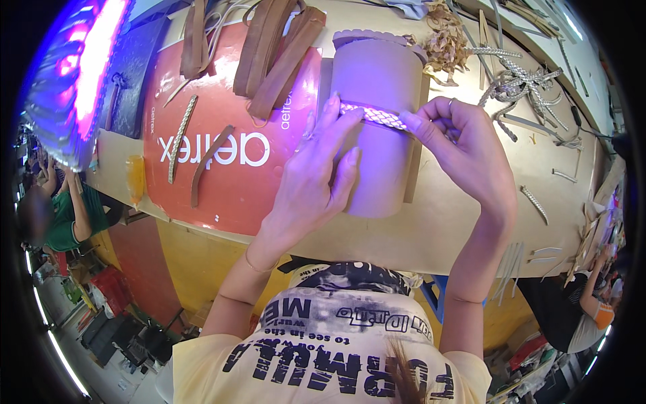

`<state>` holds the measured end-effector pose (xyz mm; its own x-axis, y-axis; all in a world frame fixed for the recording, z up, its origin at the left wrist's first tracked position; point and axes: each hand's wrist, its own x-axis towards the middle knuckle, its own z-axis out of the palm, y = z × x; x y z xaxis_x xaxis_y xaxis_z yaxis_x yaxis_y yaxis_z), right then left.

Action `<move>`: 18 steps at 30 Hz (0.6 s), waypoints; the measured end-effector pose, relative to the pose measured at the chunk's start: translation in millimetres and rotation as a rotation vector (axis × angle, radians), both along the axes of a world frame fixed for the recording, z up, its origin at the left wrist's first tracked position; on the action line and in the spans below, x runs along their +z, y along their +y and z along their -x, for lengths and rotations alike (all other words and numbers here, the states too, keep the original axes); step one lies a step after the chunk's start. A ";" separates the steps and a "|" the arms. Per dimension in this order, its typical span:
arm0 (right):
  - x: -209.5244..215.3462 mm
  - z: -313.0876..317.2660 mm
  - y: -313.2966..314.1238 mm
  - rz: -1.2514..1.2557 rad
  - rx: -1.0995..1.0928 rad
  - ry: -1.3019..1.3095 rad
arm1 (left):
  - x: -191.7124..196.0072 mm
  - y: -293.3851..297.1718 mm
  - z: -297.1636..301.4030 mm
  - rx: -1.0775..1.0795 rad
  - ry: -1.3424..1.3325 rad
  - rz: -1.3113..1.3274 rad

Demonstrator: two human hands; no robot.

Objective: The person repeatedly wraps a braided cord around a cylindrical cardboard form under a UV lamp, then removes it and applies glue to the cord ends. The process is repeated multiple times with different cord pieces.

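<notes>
A short flat braided cord point(374, 116), pale and shiny, lies across the top of a wide brown cylinder point(377, 175) on the table. A thin dark band shows beside the braid. My left hand point(311, 165) reaches over the cylinder's left side, fingers stretched out and thumb apart, its fingertips pressing on the braid's left part. At the other end, thumb and fingers of my right hand point(468, 145) pinch the braid close to the cylinder's right side. The braid's left end is hidden under my left fingers.
A red printed board point(222, 195) left of the cylinder carries brown strips point(269, 50), a loose braided piece point(182, 138) and a thin brown strip point(210, 165). Tangled braided cords point(528, 84) lie at the far right. Other people sit at both sides.
</notes>
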<state>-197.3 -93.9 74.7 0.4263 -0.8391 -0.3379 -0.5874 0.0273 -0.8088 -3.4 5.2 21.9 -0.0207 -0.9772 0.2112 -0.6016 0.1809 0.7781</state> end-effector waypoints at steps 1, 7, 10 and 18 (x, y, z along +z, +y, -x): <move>-1.4 0.7 -0.6 -0.004 0.003 0.003 | 0.6 -0.1 -0.4 -0.004 -0.004 -0.013; -20.3 2.7 1.4 0.028 -0.023 -0.120 | 4.0 -1.5 -2.2 -0.053 -0.084 -0.005; -29.8 4.4 7.5 0.005 -0.056 0.077 | 5.9 -1.5 -3.2 -0.060 -0.108 -0.009; -20.1 -6.4 18.8 0.067 -0.130 0.044 | 12.1 0.3 -8.9 -0.070 -0.114 -0.023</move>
